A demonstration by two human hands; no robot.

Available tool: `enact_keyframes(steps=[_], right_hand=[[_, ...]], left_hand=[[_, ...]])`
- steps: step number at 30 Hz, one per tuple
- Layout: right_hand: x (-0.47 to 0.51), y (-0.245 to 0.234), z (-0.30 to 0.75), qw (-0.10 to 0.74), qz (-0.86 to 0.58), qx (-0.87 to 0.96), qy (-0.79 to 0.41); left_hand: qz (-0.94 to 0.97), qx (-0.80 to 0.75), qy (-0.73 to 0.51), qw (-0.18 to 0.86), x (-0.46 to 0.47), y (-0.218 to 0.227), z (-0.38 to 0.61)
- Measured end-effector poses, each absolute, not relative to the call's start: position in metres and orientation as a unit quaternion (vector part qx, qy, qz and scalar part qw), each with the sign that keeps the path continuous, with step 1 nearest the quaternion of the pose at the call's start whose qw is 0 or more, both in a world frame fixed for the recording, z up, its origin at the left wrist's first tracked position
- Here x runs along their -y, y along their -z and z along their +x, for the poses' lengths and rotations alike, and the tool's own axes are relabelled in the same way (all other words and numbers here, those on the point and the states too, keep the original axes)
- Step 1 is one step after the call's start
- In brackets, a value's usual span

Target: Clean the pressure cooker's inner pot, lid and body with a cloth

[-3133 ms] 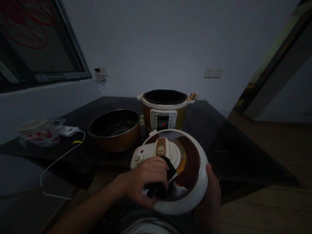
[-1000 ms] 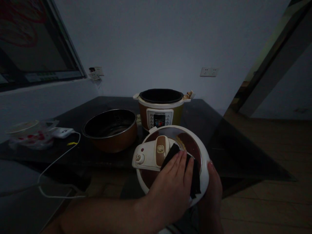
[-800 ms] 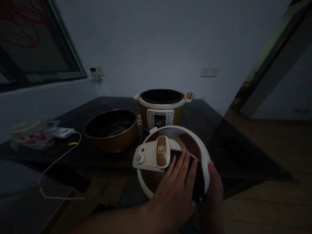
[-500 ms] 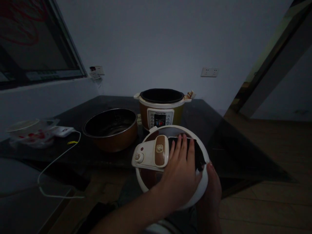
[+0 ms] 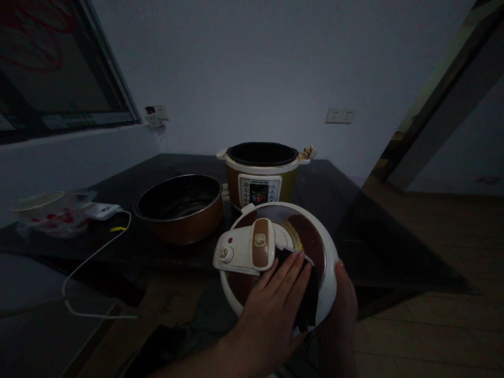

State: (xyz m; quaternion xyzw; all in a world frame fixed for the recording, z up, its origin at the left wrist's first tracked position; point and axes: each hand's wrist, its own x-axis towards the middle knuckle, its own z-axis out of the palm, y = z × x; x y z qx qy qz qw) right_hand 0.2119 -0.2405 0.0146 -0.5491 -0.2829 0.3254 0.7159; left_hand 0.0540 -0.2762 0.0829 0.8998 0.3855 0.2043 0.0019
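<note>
I hold a round pressure-cooker lid (image 5: pixel 305 237), white-rimmed with a brown top and a cream handle (image 5: pixel 246 251), tilted in front of me. My left hand (image 5: pixel 271 310) lies on the lid's lower right with fingers stretched flat, pressing a black cloth (image 5: pixel 309 302) against the brown surface. My right hand (image 5: pixel 343 310) is wrapped round the lid's right rim from below, thumb on the edge. Beyond the lid, the open cooker base (image 5: pixel 262 181) stands on the dark table (image 5: pixel 338 205), with its loose inner pot (image 5: pixel 181 207) to the left.
A white charger block (image 5: pixel 103 211) with a white cable (image 5: pixel 98 252) lies at the table's left. A covered dish in a plastic bag (image 5: pixel 47 215) sits beside it. Wall sockets (image 5: pixel 339 115) are behind. Wooden floor lies to the right.
My left hand and the cloth slid from the lid's upper right down toward its lower right edge. Earlier the hand gripped the cloth at the lid's left. The right hand stayed on the rim.
</note>
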Motion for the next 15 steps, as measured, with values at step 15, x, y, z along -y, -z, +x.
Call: enact_keyframes(steps=[15], right_hand=[[0.249,-0.054,0.194,0.706,-0.539,0.242,-0.39]], left_hand=[[0.867,-0.365,-0.332,0.069,0.291,-0.014,-0.065]])
